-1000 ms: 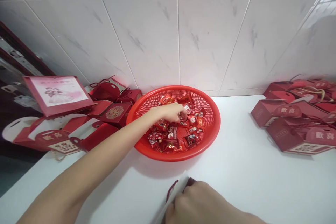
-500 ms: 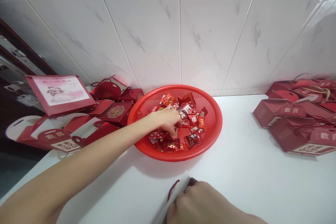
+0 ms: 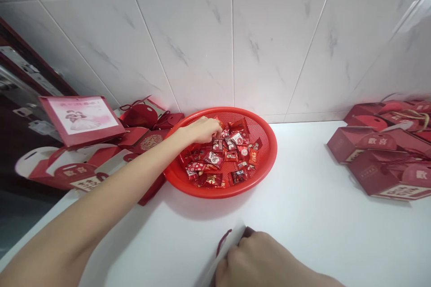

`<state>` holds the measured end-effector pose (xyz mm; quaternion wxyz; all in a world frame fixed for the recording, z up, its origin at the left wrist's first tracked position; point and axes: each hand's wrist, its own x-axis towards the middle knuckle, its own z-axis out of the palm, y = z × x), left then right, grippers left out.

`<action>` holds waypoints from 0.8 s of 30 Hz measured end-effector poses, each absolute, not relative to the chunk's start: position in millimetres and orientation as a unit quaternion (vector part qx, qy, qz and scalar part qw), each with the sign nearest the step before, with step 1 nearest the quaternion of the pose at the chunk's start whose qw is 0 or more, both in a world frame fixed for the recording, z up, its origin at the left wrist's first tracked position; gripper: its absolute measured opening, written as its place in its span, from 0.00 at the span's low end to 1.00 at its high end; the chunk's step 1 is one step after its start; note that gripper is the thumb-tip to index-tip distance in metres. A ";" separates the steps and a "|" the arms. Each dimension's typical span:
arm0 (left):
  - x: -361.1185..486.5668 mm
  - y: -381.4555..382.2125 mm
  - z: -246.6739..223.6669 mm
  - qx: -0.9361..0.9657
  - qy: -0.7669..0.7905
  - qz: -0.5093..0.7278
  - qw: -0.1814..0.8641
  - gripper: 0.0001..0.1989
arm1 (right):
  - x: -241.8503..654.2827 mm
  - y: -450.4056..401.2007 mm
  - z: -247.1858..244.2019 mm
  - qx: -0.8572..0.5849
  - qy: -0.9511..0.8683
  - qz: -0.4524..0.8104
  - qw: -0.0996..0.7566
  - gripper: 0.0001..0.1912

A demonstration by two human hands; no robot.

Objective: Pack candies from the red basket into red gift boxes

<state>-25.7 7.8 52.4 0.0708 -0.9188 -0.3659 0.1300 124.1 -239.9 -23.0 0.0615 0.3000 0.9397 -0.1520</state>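
Note:
A red perforated basket [image 3: 269, 152] stands on the white table with many red-wrapped candies [image 3: 213, 159] in it. Over its back left part is my left hand [image 3: 205, 130], fingers bent down and pressed together among the wrappers; what they pinch is hidden. At the bottom centre, my right hand [image 3: 256, 260] is closed around a paper box [image 3: 232, 244], of which a pale panel, a dark edge and a dark red cord show.
Open red gift boxes [image 3: 72, 175] crowd the table's left side, one with a pink picture lid [image 3: 84, 119]. More red boxes [image 3: 384, 170] stand at the right. A tiled wall [image 3: 198, 54] rises behind.
My left hand has moved from the basket's middle toward its back left, and the basket has shifted slightly left. My right hand keeps its hold on the paper box.

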 end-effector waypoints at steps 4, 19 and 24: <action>-29.7 2.1 63.6 -0.897 -0.402 0.174 0.064 0.20 | 123.9 -239.8 -20.5 0.297 0.941 -0.149 0.069 0.12; -15.9 -27.9 32.2 -0.870 -0.451 0.201 0.006 0.16 | 112.8 -234.7 21.6 0.294 0.928 -0.183 0.138 0.12; -20.8 -21.2 33.2 -0.860 -0.449 0.209 -0.123 0.09 | 118.3 -237.7 0.4 0.309 0.932 -0.170 0.084 0.14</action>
